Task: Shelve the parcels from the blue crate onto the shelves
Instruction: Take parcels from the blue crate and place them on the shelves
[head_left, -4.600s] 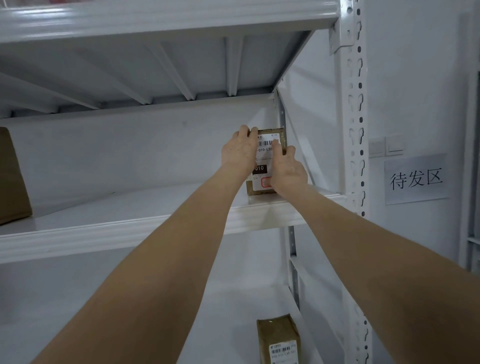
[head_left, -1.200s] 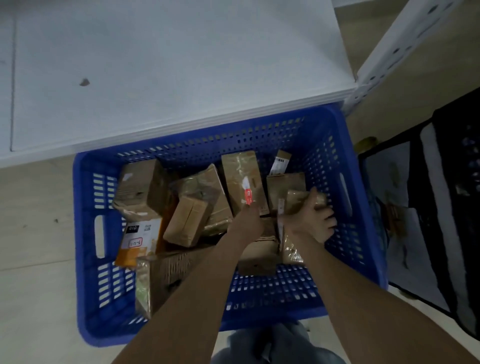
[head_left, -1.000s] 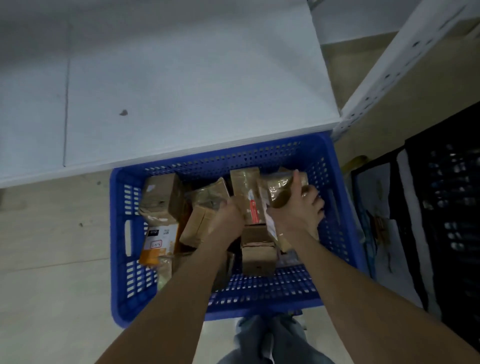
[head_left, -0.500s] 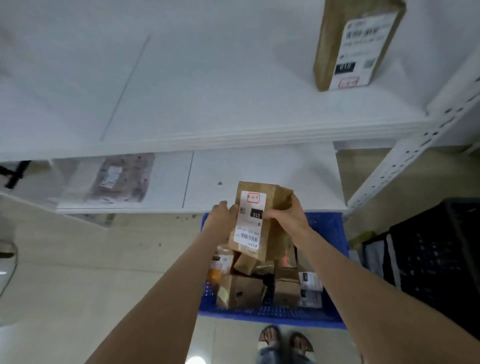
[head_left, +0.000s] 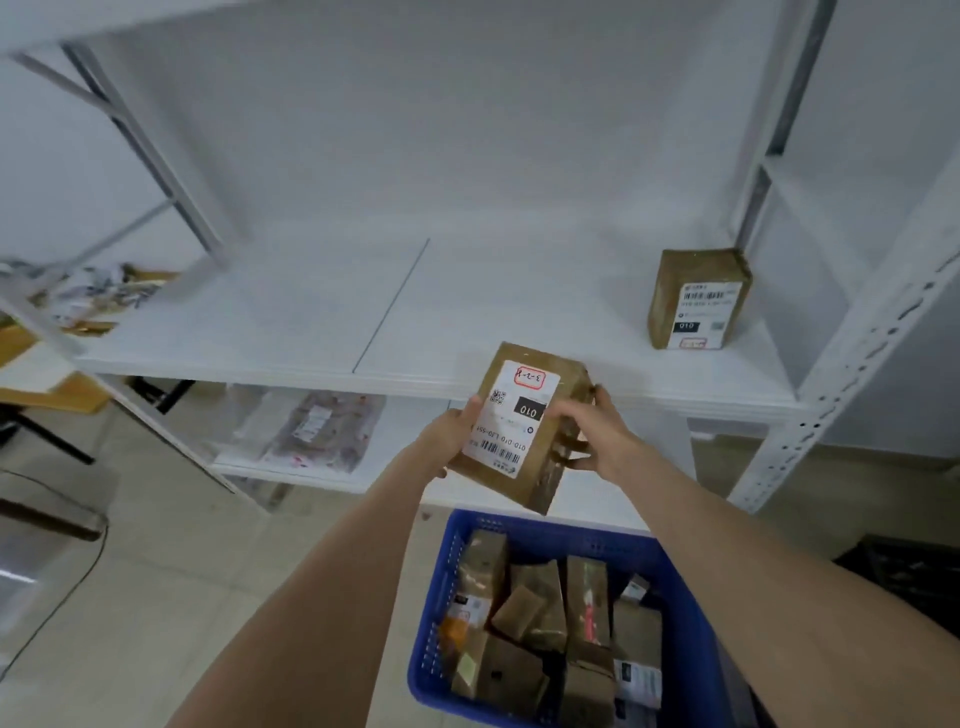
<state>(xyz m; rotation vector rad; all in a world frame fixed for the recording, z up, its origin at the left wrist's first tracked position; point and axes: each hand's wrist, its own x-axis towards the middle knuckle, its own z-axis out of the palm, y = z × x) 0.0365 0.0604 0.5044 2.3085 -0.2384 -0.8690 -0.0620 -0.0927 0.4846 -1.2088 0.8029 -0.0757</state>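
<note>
Both hands hold a brown cardboard parcel (head_left: 519, 426) with a white label marked 010, just in front of the white shelf's (head_left: 467, 312) front edge. My left hand (head_left: 449, 434) grips its left side, thumb on the label. My right hand (head_left: 592, 434) grips its right side. Below stands the blue crate (head_left: 441, 587) on the floor, holding several brown parcels. Another labelled parcel (head_left: 696, 299) stands upright on the shelf at the far right.
A white perforated upright (head_left: 852, 358) rises at the right. A lower shelf (head_left: 395, 457) carries a flat bagged packet (head_left: 317, 431). Clutter (head_left: 93, 296) lies on the neighbouring shelf at the left. A dark crate (head_left: 904, 577) sits at the right on the tiled floor.
Both hands lifted the labelled parcel out of the blue crate and raised it to the level of the middle shelf. My view tilted up from the crate to the shelves.
</note>
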